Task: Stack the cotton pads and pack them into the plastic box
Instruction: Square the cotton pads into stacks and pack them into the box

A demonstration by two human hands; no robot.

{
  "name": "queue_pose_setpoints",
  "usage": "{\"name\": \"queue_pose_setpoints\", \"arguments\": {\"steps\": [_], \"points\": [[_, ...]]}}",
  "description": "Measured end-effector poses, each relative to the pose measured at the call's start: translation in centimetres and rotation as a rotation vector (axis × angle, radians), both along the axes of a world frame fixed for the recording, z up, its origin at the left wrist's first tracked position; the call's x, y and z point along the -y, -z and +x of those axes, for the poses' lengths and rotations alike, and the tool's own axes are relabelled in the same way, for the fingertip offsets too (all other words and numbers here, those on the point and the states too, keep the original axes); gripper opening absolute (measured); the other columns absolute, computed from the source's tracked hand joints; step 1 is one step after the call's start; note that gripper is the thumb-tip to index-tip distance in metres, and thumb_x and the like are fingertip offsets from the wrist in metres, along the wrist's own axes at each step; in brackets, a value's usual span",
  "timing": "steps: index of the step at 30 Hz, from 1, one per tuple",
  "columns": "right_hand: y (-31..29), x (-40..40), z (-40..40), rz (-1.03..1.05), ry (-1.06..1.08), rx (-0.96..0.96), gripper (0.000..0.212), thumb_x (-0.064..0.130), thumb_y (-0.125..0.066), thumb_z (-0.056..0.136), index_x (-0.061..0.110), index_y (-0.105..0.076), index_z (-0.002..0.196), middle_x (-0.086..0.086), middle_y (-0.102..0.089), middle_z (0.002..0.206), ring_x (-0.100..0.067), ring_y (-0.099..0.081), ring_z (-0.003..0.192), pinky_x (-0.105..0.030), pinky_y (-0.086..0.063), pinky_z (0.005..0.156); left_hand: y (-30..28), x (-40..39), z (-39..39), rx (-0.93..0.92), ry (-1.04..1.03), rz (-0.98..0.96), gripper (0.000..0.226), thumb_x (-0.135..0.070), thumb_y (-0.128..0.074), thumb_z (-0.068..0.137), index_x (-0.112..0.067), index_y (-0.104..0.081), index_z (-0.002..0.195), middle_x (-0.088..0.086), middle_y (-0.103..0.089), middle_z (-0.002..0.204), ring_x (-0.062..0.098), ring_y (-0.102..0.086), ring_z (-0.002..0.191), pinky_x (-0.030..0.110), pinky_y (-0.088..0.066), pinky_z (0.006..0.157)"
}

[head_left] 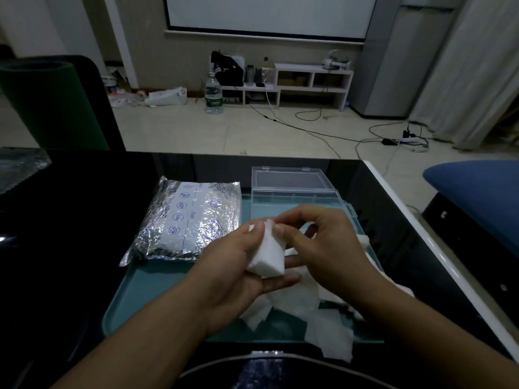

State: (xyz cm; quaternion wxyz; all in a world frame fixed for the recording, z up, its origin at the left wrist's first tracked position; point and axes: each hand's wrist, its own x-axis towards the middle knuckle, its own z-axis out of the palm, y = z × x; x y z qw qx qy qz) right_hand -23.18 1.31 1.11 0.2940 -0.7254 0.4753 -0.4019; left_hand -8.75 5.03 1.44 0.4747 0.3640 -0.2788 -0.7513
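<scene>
**Stack of pads in hand, box open on tray**

Left hand [238, 265] palm-up over the teal tray [157, 287], holding a small stack of cotton pads [268, 256]; thumb on top, fingers [280, 280] curled under it. Right hand [323, 242] meets it from the right, fingertips pinching the stack's top edge.

Loose cotton pads [297, 301] lie scattered on the tray below and to the right of the hands; one hangs over the tray's near edge. Plastic box [295, 192], clear, sits at the tray's far right corner, hinged lid laid open behind it. Can't tell if anything is inside. Silver foil pouch [188, 220] with blue print lies flat at the tray's far left, partly off the edge.

Tray sits on a glossy black counter [70, 234] with a white rim on the right side. Crinkled clear plastic [19, 167] at the counter's far left corner. Dark green roll [50, 105] stands behind it.

Room: dim light, pale tiled floor [196, 130], cables running across it to a power strip [404, 140]. Water bottle [214, 94] stands on the floor near a low white shelf unit [309, 82] against the far wall. Projector screen [269, 15] above it. Pale curtains [477, 66] on the right, blue seat [477, 192] just right of the counter.
</scene>
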Motion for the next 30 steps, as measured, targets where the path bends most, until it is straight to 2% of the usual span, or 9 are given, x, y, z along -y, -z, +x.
{"name": "queue_pose_setpoints", "arguments": {"steps": [3, 7, 10, 12, 16, 18, 21, 27, 30], "points": [[0.7, 0.4, -0.2, -0.090, 0.084, -0.162, 0.013, 0.032, -0.065, 0.085, 0.043, -0.060, 0.091, 0.023, -0.060, 0.090, 0.004, -0.054, 0.090, -0.013, -0.042, 0.074, 0.2, 0.3, 0.4, 0.017, -0.019, -0.001, 0.033, -0.028, -0.037, 0.103, -0.016, -0.061, 0.122, 0.012, -0.073, 0.109, 0.033, -0.072, 0.095, 0.037, -0.060, 0.064], [1.0, 1.3, -1.3, -0.061, 0.173, -0.189, 0.016, 0.033, -0.059, 0.092, 0.031, -0.063, 0.107, 0.016, -0.061, 0.102, 0.003, -0.054, 0.094, -0.010, -0.040, 0.076, 0.0, 1.2, 1.0, -0.012, -0.156, 0.053, 0.028, -0.025, -0.040, 0.103, -0.012, -0.064, 0.111, 0.020, -0.073, 0.098, 0.028, -0.074, 0.073, 0.035, -0.059, 0.057], [1.6, 1.4, -2.2, -0.029, 0.142, -0.454, 0.024, 0.038, -0.057, 0.093, 0.026, -0.065, 0.113, 0.009, -0.060, 0.111, -0.008, -0.050, 0.108, -0.022, -0.042, 0.088, -0.3, 1.9, 2.2, -0.060, -0.306, 0.069, 0.026, -0.024, -0.040, 0.104, -0.013, -0.062, 0.113, 0.022, -0.068, 0.102, 0.028, -0.072, 0.071, 0.034, -0.059, 0.055], [1.7, 0.8, -2.2, -0.028, 0.061, -0.627, 0.037, 0.048, -0.055, 0.091, 0.029, -0.060, 0.122, 0.008, -0.054, 0.121, -0.012, -0.039, 0.119, -0.032, -0.035, 0.102, -0.4, 2.0, 2.8, -0.064, -0.351, 0.059, 0.025, -0.024, -0.040, 0.104, -0.016, -0.061, 0.115, 0.022, -0.067, 0.103, 0.028, -0.071, 0.073, 0.034, -0.060, 0.056], [2.0, 0.1, -1.0, -0.160, -0.067, -0.885, 0.056, 0.059, -0.045, 0.092, 0.027, -0.047, 0.138, 0.006, -0.042, 0.137, -0.017, -0.024, 0.131, -0.036, -0.023, 0.111, -0.1, 1.9, 2.9, -0.052, -0.359, 0.048, 0.025, -0.024, -0.040, 0.104, -0.015, -0.062, 0.112, 0.020, -0.068, 0.101, 0.027, -0.071, 0.071, 0.033, -0.059, 0.056], [2.0, 0.1, -0.8, -0.129, 0.005, -0.949, 0.060, 0.060, -0.045, 0.091, 0.023, -0.045, 0.138, 0.002, -0.041, 0.136, -0.020, -0.027, 0.128, -0.036, -0.025, 0.109, 0.1, 1.9, 2.8, -0.037, -0.357, 0.048, 0.025, -0.024, -0.040, 0.104, -0.014, -0.062, 0.108, 0.021, -0.068, 0.102, 0.027, -0.071, 0.071, 0.034, -0.059, 0.056], [2.0, 0.2, -0.9, -0.098, 0.077, -0.965, 0.056, 0.062, -0.052, 0.087, 0.023, -0.053, 0.127, 0.002, -0.046, 0.122, -0.020, -0.034, 0.116, -0.035, -0.031, 0.100, 0.4, 1.8, 2.6, -0.023, -0.346, 0.043, 0.025, -0.024, -0.040, 0.104, -0.014, -0.063, 0.107, 0.022, -0.068, 0.102, 0.027, -0.072, 0.072, 0.035, -0.058, 0.055], [2.1, 0.4, -0.8, -0.206, 0.037, -0.815, 0.030, 0.036, -0.065, 0.089, 0.024, -0.066, 0.116, 0.002, -0.055, 0.104, -0.019, -0.047, 0.098, -0.028, -0.034, 0.078, 0.5, 1.7, 2.2, -0.005, -0.334, 0.038, 0.025, -0.024, -0.038, 0.105, -0.014, -0.061, 0.107, 0.020, -0.067, 0.097, 0.026, -0.069, 0.067, 0.034, -0.058, 0.056], [1.9, 0.6, -0.9, -0.163, 0.037, -0.746, 0.021, 0.027, -0.063, 0.092, 0.021, -0.071, 0.111, 0.000, -0.061, 0.099, -0.022, -0.056, 0.092, -0.033, -0.045, 0.078, 0.5, 1.6, 2.2, 0.011, -0.328, 0.037, 0.025, -0.024, -0.038, 0.105, -0.014, -0.061, 0.108, 0.019, -0.067, 0.095, 0.025, -0.070, 0.065, 0.033, -0.059, 0.056]]}}
